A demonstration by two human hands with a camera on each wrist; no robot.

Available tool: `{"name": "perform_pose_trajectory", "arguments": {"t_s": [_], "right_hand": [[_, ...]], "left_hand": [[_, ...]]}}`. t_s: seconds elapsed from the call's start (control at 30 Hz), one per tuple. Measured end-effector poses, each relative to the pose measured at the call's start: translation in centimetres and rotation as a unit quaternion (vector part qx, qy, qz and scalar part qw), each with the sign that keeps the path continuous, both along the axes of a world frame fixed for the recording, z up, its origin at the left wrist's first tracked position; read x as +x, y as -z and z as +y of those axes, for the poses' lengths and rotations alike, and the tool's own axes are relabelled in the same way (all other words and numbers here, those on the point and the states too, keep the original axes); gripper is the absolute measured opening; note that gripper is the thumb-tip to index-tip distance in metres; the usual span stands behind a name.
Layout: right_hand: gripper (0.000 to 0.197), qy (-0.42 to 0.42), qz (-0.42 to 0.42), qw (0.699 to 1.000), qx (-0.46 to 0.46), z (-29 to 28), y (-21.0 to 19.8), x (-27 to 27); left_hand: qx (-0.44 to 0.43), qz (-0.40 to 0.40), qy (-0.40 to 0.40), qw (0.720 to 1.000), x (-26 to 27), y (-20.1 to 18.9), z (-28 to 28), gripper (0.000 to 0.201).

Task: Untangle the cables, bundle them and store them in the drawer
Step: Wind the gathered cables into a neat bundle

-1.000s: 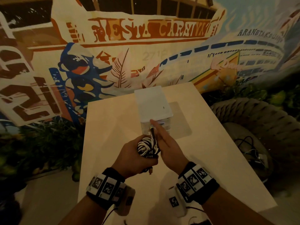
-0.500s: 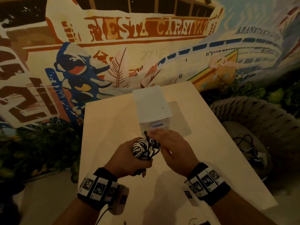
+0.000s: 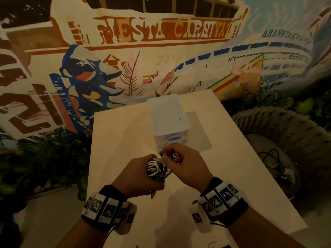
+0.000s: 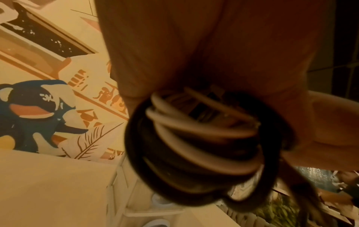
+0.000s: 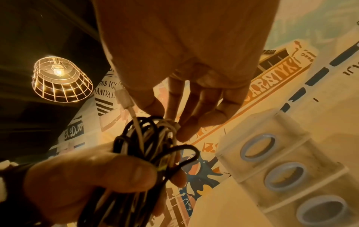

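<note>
1. behind the pale table [image 3: 125,140] runs a painted mural wall [image 3: 161,51] with orange lettering and a blue figure, green plants at its foot; a lit wire-cage lamp [image 5: 60,78] hangs overhead in the right wrist view.
2. my left hand [image 3: 141,174] is clamped around the cable bundle [image 3: 157,167], fingers and thumb curled tight on it, holding it above the table just in front of the drawer unit [image 3: 170,122].
3. my right hand [image 3: 186,167] is partly curled, its fingertips [image 5: 184,133] pinching at the top loops of the bundle; a white plug end [image 5: 124,98] lies against the thumb side of that hand, its cord running down into the coil.
4. the two hands are close together, meeting at the bundle.
5. the bundle is a tight coil of black and white cables [image 4: 194,145] wound together; one black loop [image 5: 184,155] sticks out to the side, and a small orange-tipped connector [image 3: 152,195] hangs below my left fist.
6. the drawer unit is white and translucent, stacked with three drawers showing blue ring pulls [image 5: 258,149]; all look closed.
7. both forearms reach forward over the near edge of the table, wrists wearing black bands with marker tags [image 3: 103,208]; my left knuckles face up, my right hand arches down over the bundle from the right.
</note>
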State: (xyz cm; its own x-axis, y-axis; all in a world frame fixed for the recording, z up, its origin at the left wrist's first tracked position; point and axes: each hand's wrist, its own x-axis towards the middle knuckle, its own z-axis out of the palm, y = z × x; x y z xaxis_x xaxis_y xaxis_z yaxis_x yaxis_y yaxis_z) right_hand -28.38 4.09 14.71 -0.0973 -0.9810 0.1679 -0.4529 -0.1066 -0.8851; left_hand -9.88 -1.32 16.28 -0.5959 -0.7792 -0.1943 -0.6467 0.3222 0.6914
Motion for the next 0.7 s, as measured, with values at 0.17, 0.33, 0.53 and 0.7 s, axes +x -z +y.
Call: {"name": "perform_pose_trajectory", "arguments": {"t_s": [0.17, 0.33, 0.53, 0.7], "right_hand": [[0.010, 0.038, -0.020, 0.999, 0.004, -0.3, 0.3, 0.6], [0.013, 0.037, -0.040, 0.998, 0.014, -0.6, 0.3, 0.4], [0.021, 0.035, -0.077, 0.996, 0.005, -0.5, 0.6, -0.9], [0.029, 0.172, -0.338, 0.906, 0.190, -0.3, 5.5, -3.2]], "left_hand": [[0.037, 0.035, -0.003, 0.999, 0.1, 0.1, 0.0, 0.093], [-0.027, 0.055, 0.012, 0.998, 0.3, 0.2, 0.0, 0.080], [-0.056, 0.093, -0.015, 0.994, 0.1, -0.1, -1.2, 0.055], [-0.111, 0.106, -0.045, 0.987, -0.1, -1.6, -5.0, 0.048]]}}
